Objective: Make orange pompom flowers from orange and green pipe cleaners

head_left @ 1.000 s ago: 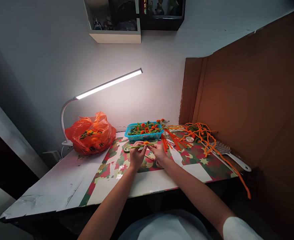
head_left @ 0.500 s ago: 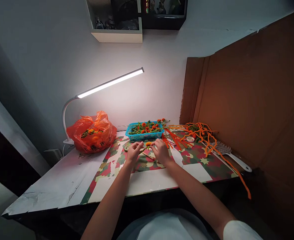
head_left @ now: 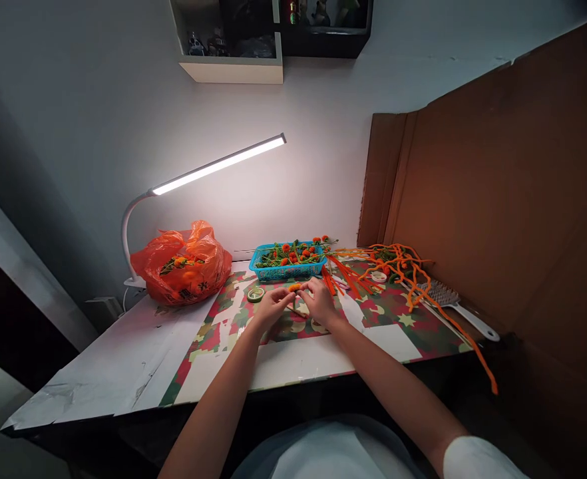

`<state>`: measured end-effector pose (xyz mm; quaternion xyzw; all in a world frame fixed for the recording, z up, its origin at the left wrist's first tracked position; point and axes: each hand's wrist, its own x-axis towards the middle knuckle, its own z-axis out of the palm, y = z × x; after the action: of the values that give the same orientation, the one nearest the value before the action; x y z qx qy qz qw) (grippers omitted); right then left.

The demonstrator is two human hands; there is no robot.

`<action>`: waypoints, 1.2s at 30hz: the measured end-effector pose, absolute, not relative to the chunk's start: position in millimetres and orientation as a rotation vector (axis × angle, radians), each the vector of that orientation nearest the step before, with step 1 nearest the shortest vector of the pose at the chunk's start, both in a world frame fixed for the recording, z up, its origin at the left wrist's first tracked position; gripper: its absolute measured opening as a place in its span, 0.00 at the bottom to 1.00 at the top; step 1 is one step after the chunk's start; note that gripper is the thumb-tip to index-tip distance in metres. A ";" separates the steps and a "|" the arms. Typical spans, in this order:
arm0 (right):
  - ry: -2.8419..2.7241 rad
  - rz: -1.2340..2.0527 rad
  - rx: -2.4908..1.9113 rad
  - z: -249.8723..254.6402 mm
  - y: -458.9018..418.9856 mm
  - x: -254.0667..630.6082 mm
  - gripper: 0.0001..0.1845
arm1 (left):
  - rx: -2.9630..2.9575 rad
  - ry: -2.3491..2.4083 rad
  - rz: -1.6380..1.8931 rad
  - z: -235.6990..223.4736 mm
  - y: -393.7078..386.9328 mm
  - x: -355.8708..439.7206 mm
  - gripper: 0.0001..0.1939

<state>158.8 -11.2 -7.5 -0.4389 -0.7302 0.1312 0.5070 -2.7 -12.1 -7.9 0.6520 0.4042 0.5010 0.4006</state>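
A small orange fuzzy flower (head_left: pixel 294 287) is between my two hands, above the camouflage-patterned covering (head_left: pixel 278 332). My left hand (head_left: pixel 272 307) pinches it from the left, low near its base. From the right, my right hand (head_left: pixel 319 303) has thumb and fingers closed on its other side. My fingers hide most of the flower's underside. A roll of green tape (head_left: pixel 255 295) lies just left of my left hand. Beneath the hands, a thin brownish stick (head_left: pixel 299 313) rests on the covering.
Behind the hands stands a blue basket (head_left: pixel 287 273) of orange flowers with green stems. An orange plastic bag (head_left: pixel 188 273) sits left under a lit lamp (head_left: pixel 218 165). Orange fuzzy strands (head_left: pixel 413 279) and a white-handled brush (head_left: pixel 476 322) lie right, beside a cardboard panel (head_left: pixel 488 193).
The green stem earlier stretched across both hands no longer shows sideways. My left hand has moved in toward the flower, uncovering the tape roll. My right hand stays at the flower.
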 end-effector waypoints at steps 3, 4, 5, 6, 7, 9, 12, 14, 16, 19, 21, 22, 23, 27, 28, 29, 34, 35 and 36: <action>-1.687 0.446 -1.046 -7.8 -8.3 159.0 0.06 | 1.400 1.061 1.288 -3.8 -13.1 -5.6 0.16; -1.677 0.471 -1.046 -8.1 -7.4 159.2 0.06 | 1.374 1.062 1.279 -3.7 -13.3 -6.6 0.16; -1.673 0.486 -1.048 -8.5 -6.7 159.5 0.06 | 1.398 1.053 1.259 -4.4 -13.2 -7.4 0.16; -1.672 0.496 -1.053 -9.0 -6.1 159.9 0.06 | 1.462 1.041 1.231 -5.8 -12.9 -7.9 0.16; -1.674 0.504 -1.057 -9.5 -5.6 160.2 0.05 | 1.544 1.036 1.204 -7.6 -12.4 -8.0 0.15; -1.690 0.527 -1.063 -10.6 -5.0 160.6 0.05 | 1.703 1.056 1.176 -11.4 -10.9 -7.6 0.13; -1.699 0.571 -1.066 -12.1 -4.4 160.1 0.05 | 1.873 1.101 1.227 -13.7 -9.7 -6.3 0.13; -1.697 0.593 -1.071 -12.7 -4.2 159.4 0.05 | 1.896 1.092 1.270 -12.4 -10.4 -5.2 0.15; -1.704 0.579 -1.075 -12.4 -4.8 159.3 0.05 | 1.800 1.041 1.264 -10.2 -11.9 -4.1 0.16; -1.757 0.436 -1.025 -9.4 -7.3 161.8 0.04 | 1.554 0.949 1.218 -7.2 -14.0 -3.1 0.17; -1.813 0.295 -0.974 -6.3 -9.6 165.4 0.05 | 1.440 0.931 1.207 -6.1 -14.6 -3.1 0.18; -1.843 0.230 -0.957 -4.9 -10.6 167.5 0.06 | 1.404 0.931 1.206 -5.7 -14.7 -3.3 0.18; -1.875 0.177 -0.945 -3.7 -11.5 169.6 0.08 | 1.375 0.931 1.207 -5.6 -14.7 -3.6 0.17; -2.036 0.062 -0.911 -2.8 -12.1 175.9 0.10 | 1.331 0.926 1.164 -6.0 -14.7 -4.7 0.17; -2.072 0.041 -0.909 -3.3 -11.6 176.6 0.10 | 1.332 0.926 1.145 -6.0 -14.8 -4.9 0.16; -2.099 0.018 -0.912 -4.0 -11.0 176.9 0.10 | 1.333 0.927 1.128 -6.1 -15.0 -5.0 0.16; -2.137 -0.062 -0.936 -5.9 -8.7 175.8 0.09 | 1.345 0.948 1.104 -7.0 -15.0 -4.5 0.16; -2.137 -0.071 -0.940 -5.9 -8.8 175.5 0.09 | 1.351 0.956 1.108 -7.6 -14.7 -4.1 0.15; -2.135 -0.078 -0.944 -5.8 -9.1 175.1 0.09 | 1.360 0.964 1.118 -8.5 -14.2 -3.6 0.16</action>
<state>175.1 -9.1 -5.8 -0.3718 -0.8410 -0.0308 0.3919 -3.6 -14.2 -8.5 0.5714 0.4050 0.4697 0.5375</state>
